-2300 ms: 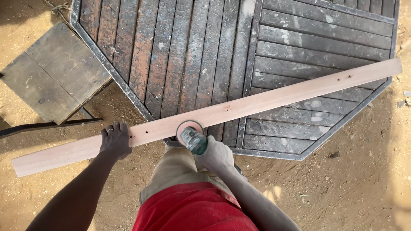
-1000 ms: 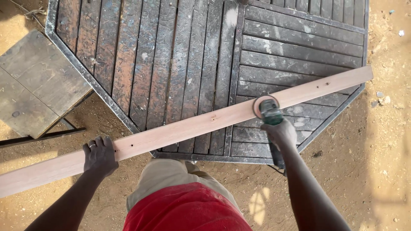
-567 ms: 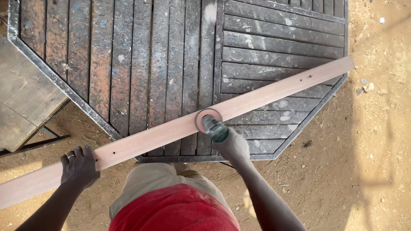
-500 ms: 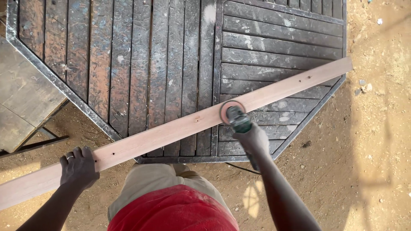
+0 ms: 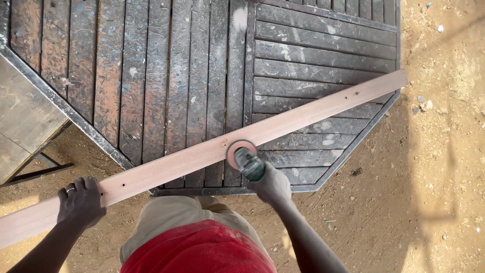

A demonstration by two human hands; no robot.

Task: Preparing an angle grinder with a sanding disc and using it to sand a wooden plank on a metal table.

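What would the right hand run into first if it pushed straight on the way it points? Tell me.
The right hand points up-left along the green grinder it grips. Straight on, its disc meets the long pale plank, which it likely already touches; beyond lies the dark slatted table.

Free room: bare sandy ground is seen on the right.
In the way: the long plank is laid across the slatted surface.
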